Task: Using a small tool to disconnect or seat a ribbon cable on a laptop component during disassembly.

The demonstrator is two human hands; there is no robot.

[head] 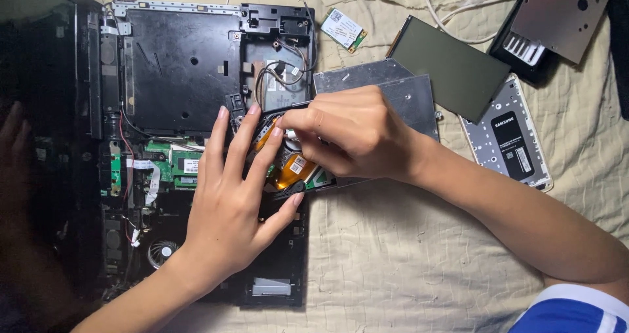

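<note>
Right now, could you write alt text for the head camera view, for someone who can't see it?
Two bare hands work on an opened black laptop lying on a beige quilted cloth: the left hand presses flat on the chassis while the right hand pinches a part beside an orange flex cable. Removed parts lie around, including a small green circuit card and a grey metal drive.

Hidden or cut off:
- Orange-banded part [288, 169]: mostly covered by the right hand [347, 136] and left hand [229, 208]; its shape cannot be told.
- Optical drive [393, 97]: near half hidden behind the right hand.
- Right fingertips: tucked under, grip unclear.
- Laptop base [177, 71]: left side lost in dark screen reflection.
- Black tray [557, 25]: cropped by the top edge.
- Cooling fan [160, 251]: partly hidden by the left wrist.
</note>
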